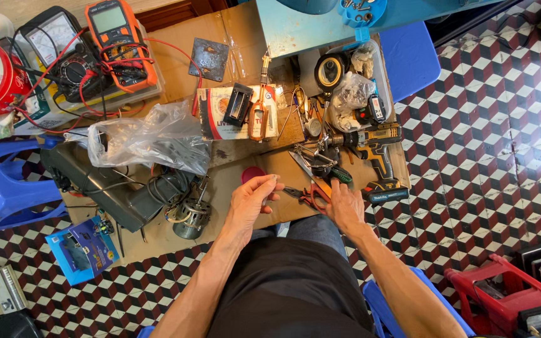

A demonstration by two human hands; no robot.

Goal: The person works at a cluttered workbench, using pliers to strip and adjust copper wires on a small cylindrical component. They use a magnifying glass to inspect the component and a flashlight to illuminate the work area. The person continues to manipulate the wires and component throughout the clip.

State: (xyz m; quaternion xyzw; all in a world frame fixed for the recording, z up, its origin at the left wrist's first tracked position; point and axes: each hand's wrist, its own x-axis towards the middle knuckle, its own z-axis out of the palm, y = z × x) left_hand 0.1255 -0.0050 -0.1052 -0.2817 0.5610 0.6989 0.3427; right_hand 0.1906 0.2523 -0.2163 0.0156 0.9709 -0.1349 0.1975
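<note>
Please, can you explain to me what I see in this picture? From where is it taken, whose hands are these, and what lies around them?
A camera on a person's head looks down at their own two hands. The left hand pinches a small object, too small to identify. The right hand rests on red-handled pliers. On the cardboard-covered surface lie a yellow cordless drill, an orange multimeter, a clear plastic bag and a small electric motor. Below is a chequered tile floor.
</note>
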